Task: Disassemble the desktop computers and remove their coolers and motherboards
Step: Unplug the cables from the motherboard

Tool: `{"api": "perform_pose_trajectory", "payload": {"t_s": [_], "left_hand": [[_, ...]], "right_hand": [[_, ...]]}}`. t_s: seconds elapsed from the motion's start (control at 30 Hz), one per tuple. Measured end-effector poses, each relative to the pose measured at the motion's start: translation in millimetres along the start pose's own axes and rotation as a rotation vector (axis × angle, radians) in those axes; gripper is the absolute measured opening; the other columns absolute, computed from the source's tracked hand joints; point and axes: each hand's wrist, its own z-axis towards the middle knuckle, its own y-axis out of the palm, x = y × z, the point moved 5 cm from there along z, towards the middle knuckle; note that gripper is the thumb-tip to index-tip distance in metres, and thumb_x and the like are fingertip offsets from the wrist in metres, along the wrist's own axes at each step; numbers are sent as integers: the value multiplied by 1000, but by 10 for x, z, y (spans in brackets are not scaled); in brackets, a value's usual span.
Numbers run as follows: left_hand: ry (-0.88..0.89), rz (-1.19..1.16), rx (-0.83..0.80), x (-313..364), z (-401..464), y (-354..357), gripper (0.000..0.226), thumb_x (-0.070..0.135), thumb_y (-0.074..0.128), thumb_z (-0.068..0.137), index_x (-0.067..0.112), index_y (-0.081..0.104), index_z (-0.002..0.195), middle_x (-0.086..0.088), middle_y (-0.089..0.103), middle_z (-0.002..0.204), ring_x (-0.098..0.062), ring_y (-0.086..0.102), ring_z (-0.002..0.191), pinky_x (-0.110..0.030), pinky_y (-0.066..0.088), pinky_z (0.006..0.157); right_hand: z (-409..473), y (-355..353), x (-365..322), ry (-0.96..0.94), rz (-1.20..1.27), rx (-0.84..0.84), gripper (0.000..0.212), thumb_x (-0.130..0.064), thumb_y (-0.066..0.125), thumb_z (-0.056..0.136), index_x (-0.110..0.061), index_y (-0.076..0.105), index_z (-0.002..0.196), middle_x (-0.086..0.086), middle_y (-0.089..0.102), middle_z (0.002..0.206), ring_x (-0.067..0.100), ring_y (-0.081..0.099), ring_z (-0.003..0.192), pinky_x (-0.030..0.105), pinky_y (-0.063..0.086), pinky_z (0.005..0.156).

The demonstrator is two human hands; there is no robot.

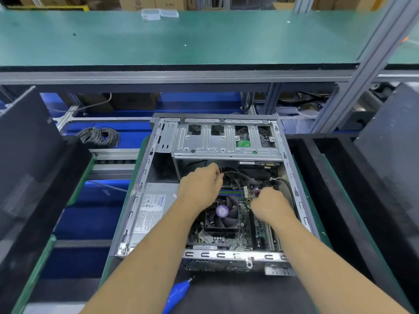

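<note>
On the dark mat of the green-edged table (pixel 322 234), seen from the head camera, an opened grey metal desktop computer case (pixel 145 177) lies on its side with its inside facing up. Within it sits the green motherboard (pixel 243 241), and on that board the black square cooler with its purple-labelled fan (pixel 223 215), both in place. At the case's left stands the silver boxed power supply (pixel 150 211); across the far end runs the perforated silver drive cage (pixel 223 139).

Both of the person's hands reach into the case beyond the cooler. The left hand (pixel 201 186) has its fingers curled round a bundle of thin black cables (pixel 235 175) near the drive cage. The right hand (pixel 269 203) is clenched low over the board's right side, its fingers bent at a cable or connector there; what exactly they pinch I cannot tell.

A blue-handled screwdriver (pixel 178 293) lies on the mat just before the case. Farther left, a coil of grey wire (pixel 99 137) rests on a blue surface.
</note>
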Motion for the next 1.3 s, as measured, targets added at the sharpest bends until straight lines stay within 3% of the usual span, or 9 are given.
{"api": "perform_pose_trajectory", "payload": {"t_s": [0.1,0.2,0.3,0.43,0.6,0.7,0.93,1.1,1.3], "left_hand": [[16,34,94,22,4,8,28,39,36,105,18,55,102,-1,67,93,-29,62,82,-34,41,63],[46,57,91,26,10,40,28,36,34,107,18,57,106,0,68,96,-28,63,86,-34,41,62],[86,55,59,47,-4,88,26,34,33,107,17,53,111,-4,69,97,-34,64,85,-36,41,63],[69,61,33,43,11,127,24,33,32,108,15,48,112,-11,69,96,-39,63,81,-38,38,61],[31,52,22,41,37,121,19,28,34,107,14,47,111,-11,67,99,-37,57,76,-38,36,60],[-13,66,0,18,44,118,11,20,38,105,14,46,110,-11,66,99,-33,48,71,-37,35,60],[-61,203,-74,-32,70,144,25,2,46,92,11,48,116,-11,66,102,-33,65,86,-33,34,61],[-46,166,-45,-28,63,114,12,13,42,100,11,47,111,-11,65,98,-29,47,70,-34,31,57],[-39,27,8,3,23,60,13,24,40,100,13,38,95,-8,55,83,-32,48,70,-35,34,59]], "right_hand": [[171,11,95,111,-61,52,6,-9,55,93,-5,60,92,6,59,75,20,55,58,22,41,47],[308,88,130,99,-83,40,36,-4,55,95,-10,54,130,17,65,108,32,65,89,32,51,64],[402,102,88,28,-102,90,20,-3,60,93,-13,67,109,12,68,94,30,66,80,36,59,69],[497,83,32,-19,-212,107,17,1,63,89,-16,67,88,10,69,91,28,64,79,38,60,74],[547,123,16,-99,-374,98,14,1,61,89,-11,68,92,8,67,80,27,64,71,35,59,64],[551,127,-41,-178,-516,76,20,8,56,87,-9,66,93,7,61,77,27,57,66,33,49,57],[503,178,-179,-375,-770,-3,35,20,49,80,-7,63,99,14,66,98,36,68,91,37,47,62],[469,161,-202,-375,-759,26,34,18,50,81,-7,63,100,13,66,99,36,68,90,36,45,61],[427,154,-174,-350,-735,64,26,13,51,84,-13,56,88,10,65,93,32,67,83,35,44,57]]}}
